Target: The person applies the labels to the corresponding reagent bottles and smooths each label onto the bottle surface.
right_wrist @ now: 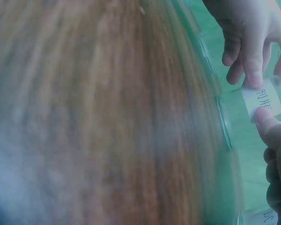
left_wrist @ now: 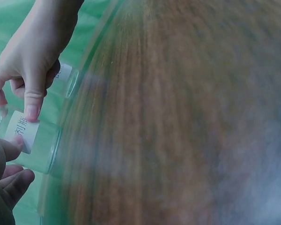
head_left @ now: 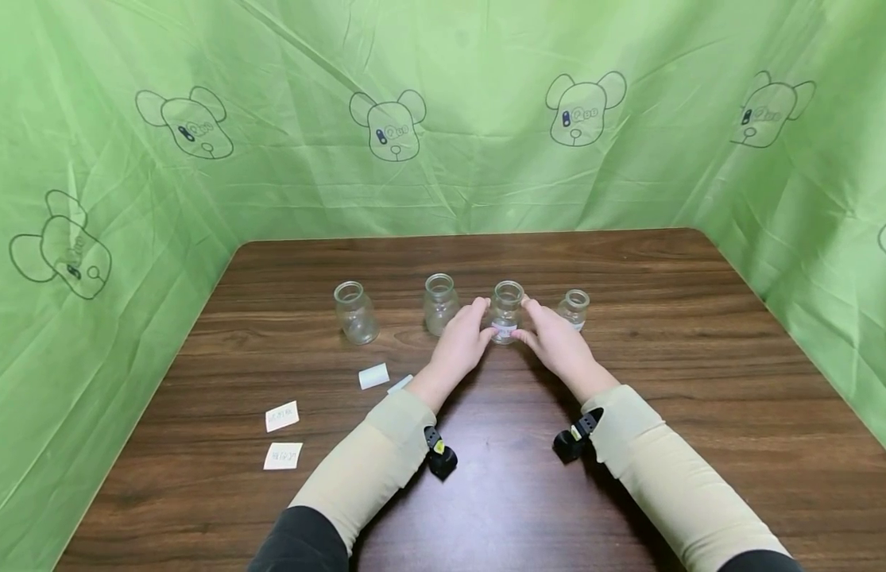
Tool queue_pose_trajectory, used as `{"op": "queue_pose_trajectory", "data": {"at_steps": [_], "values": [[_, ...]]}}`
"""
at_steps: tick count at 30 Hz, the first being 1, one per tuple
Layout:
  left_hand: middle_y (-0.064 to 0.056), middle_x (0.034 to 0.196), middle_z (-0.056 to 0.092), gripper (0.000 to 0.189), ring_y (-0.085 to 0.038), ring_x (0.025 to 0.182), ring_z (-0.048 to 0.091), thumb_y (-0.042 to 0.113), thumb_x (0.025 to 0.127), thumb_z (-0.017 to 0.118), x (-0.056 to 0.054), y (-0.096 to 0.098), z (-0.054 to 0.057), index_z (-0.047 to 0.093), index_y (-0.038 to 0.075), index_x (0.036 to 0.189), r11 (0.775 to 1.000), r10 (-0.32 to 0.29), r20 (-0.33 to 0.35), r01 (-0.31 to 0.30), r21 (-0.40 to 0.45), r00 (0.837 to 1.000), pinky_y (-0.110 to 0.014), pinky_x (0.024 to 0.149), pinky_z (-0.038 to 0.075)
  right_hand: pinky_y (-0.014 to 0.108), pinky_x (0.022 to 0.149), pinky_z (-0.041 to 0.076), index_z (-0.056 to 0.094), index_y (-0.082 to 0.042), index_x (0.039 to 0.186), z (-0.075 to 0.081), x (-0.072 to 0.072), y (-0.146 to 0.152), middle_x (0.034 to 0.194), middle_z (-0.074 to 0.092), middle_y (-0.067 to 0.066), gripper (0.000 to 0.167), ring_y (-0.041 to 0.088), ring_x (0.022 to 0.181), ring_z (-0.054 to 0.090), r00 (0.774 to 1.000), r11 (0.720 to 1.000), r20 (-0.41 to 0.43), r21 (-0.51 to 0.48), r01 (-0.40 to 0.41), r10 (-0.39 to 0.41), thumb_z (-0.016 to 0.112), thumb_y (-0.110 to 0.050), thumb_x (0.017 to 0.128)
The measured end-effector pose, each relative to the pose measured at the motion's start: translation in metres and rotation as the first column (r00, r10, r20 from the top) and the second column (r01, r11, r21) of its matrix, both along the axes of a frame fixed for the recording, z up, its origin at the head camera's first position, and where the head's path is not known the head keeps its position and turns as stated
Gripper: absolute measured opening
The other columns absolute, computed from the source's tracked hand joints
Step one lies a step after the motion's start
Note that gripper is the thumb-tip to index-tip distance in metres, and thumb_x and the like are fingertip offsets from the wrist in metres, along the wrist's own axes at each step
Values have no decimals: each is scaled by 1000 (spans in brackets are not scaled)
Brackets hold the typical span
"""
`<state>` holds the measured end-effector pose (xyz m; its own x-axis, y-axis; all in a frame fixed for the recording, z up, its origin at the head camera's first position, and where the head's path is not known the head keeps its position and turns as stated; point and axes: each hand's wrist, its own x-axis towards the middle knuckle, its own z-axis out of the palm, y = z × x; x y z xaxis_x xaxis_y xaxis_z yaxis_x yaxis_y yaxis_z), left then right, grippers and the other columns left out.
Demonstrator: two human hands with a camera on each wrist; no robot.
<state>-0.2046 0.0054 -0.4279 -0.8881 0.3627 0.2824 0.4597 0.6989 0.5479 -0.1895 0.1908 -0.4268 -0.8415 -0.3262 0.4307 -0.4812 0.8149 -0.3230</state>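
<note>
A clear glass jar [head_left: 509, 300] stands upright on the table between both hands, with a white handwritten label [left_wrist: 22, 130] on its front. My left hand [head_left: 460, 340] holds the jar from the left, its thumb on one end of the label. From the right, my right hand [head_left: 561, 343] holds it too, the thumb pressing the label's other end, as the right wrist view also shows. Close to the right hand is a smaller glass jar [head_left: 576, 302] that carries a white label. Behind the left hand, another clear jar [head_left: 439, 298] is partly covered.
A further clear jar [head_left: 356, 316] stands to the left. Two white slips with writing, an upper slip [head_left: 281, 416] and a lower slip [head_left: 282, 456], lie at the table's left. A plain white slip [head_left: 374, 376] and a half-hidden slip [head_left: 400, 384] lie near the left forearm.
</note>
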Motion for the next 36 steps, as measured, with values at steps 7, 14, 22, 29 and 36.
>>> {"op": "queue_pose_trajectory", "data": {"at_steps": [7, 14, 22, 29, 36], "values": [[-10, 112, 61, 40, -23, 106, 57, 18, 88, 65, 0, -2, -2, 48, 8, 123, 1000, -10, -24, 10, 9, 1000, -36, 87, 46, 48, 73, 47, 48, -3, 115, -3, -1, 4, 91, 65, 18, 46, 35, 85, 62, 999, 1000, -42, 8, -8, 9, 73, -16, 79], [-9, 103, 63, 51, -18, 87, 60, 18, 87, 67, 4, -9, -2, 44, 14, 132, 999, 4, -2, -4, 39, 1000, -33, 74, 49, 42, 64, 46, 34, -3, 137, -3, 6, 5, 75, 61, 10, 66, 24, 67, 59, 988, 995, 141, -77, 70, -58, 71, -15, 83], [-9, 94, 63, 55, -12, 70, 55, 18, 85, 67, 17, -25, 7, 42, 12, 134, 997, 24, 35, -27, 76, 999, -28, 63, 46, 35, 61, 43, 35, -2, 136, -2, 17, 12, 69, 57, 1, 63, 12, 56, 51, 976, 957, 205, -262, 127, -74, 69, -15, 84], [-9, 103, 66, 55, -16, 77, 61, 20, 83, 69, 24, -40, 14, 45, 13, 132, 993, 11, 84, -21, 116, 996, -31, 70, 49, 34, 63, 43, 40, -3, 132, 3, 25, 21, 75, 58, 1, 58, 15, 64, 53, 971, 946, 231, -294, 136, -68, 69, -18, 85], [-6, 101, 68, 53, -13, 75, 60, 20, 82, 71, 28, -60, 19, 47, 14, 129, 986, 29, 88, -43, 160, 996, -31, 69, 49, 33, 64, 44, 46, -3, 129, 5, 30, 28, 76, 58, 0, 52, 15, 67, 55, 966, 957, 255, -269, 112, -42, 68, -20, 86]]}}
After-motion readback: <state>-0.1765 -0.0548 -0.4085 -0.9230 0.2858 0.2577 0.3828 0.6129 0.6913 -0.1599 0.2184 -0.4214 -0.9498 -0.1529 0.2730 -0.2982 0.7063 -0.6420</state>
